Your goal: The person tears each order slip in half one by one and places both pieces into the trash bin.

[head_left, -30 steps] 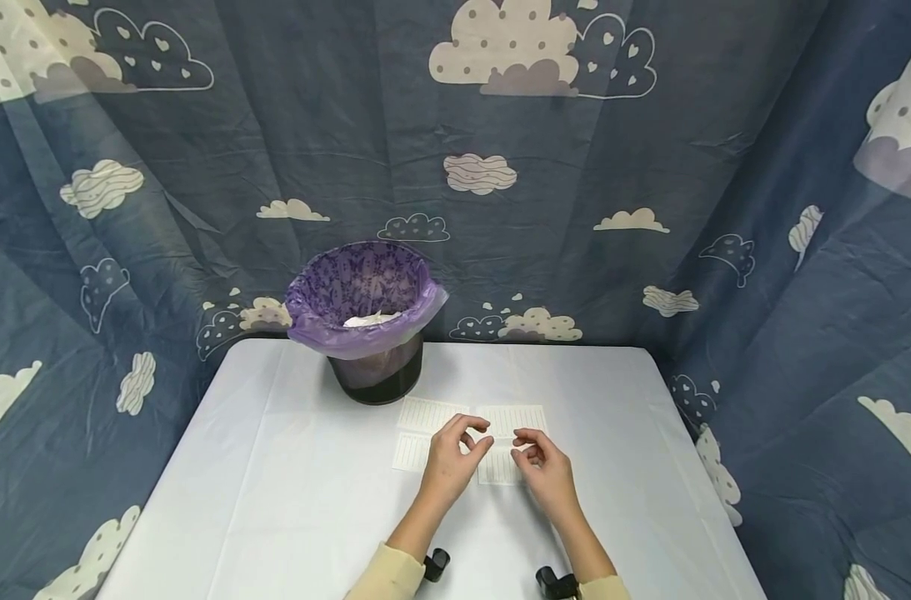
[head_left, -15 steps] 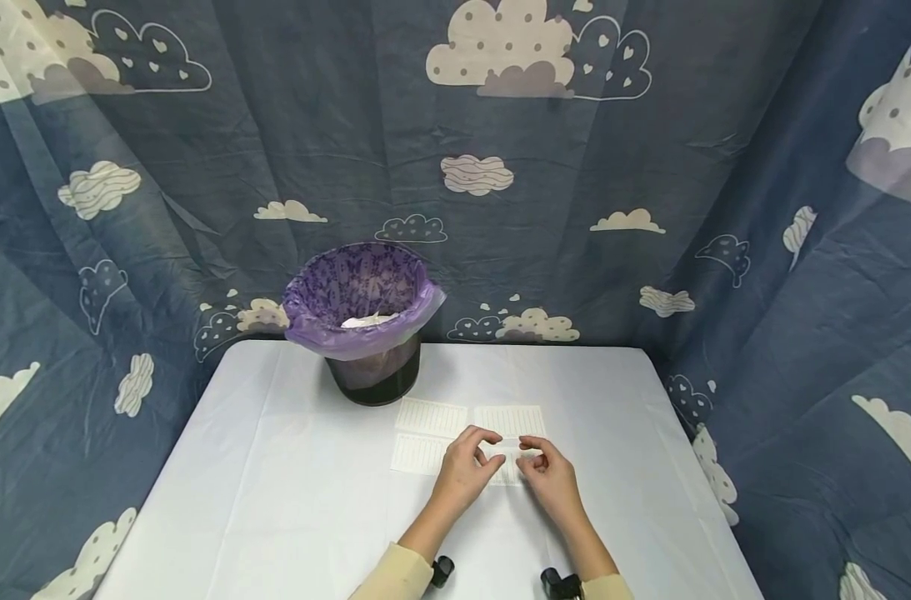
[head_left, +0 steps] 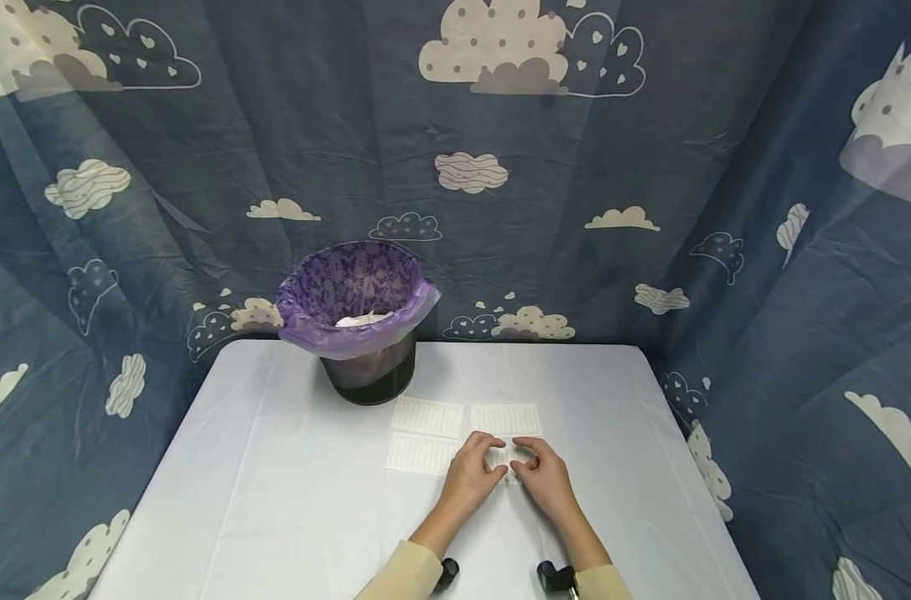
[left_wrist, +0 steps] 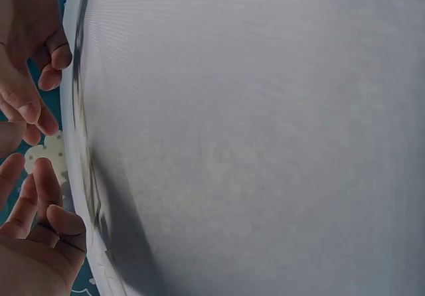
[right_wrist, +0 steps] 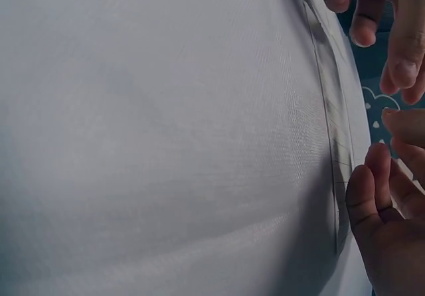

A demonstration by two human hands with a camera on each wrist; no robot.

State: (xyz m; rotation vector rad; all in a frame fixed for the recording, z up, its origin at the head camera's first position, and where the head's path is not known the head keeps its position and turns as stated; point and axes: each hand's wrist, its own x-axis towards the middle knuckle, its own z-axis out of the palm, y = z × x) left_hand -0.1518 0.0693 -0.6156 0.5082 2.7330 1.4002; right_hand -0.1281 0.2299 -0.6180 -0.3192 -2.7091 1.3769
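Several pale lined paper cards (head_left: 427,417) lie in two rows on the white table. My left hand (head_left: 470,475) hovers over the nearer right card, its thumb and forefinger bent toward each other with a gap between. Facing it, my right hand (head_left: 548,479) is curved the same way, its fingertips close to the left ones. I can make out nothing between the fingers of either hand. In the left wrist view my left hand (left_wrist: 43,243) is at the lower left; in the right wrist view my right hand (right_wrist: 392,236) is at the lower right. Both hands partly cover that card.
At the back left of the table (head_left: 312,517) stands a dark bin (head_left: 372,379) lined with a purple bag (head_left: 350,333); something white (head_left: 363,319) lies inside. A blue cloud-patterned curtain (head_left: 530,258) closes off the back and sides.
Both hands have come a little nearer to me, and the left one has shifted right, narrowing the gap between them. Cards and bin stay put.
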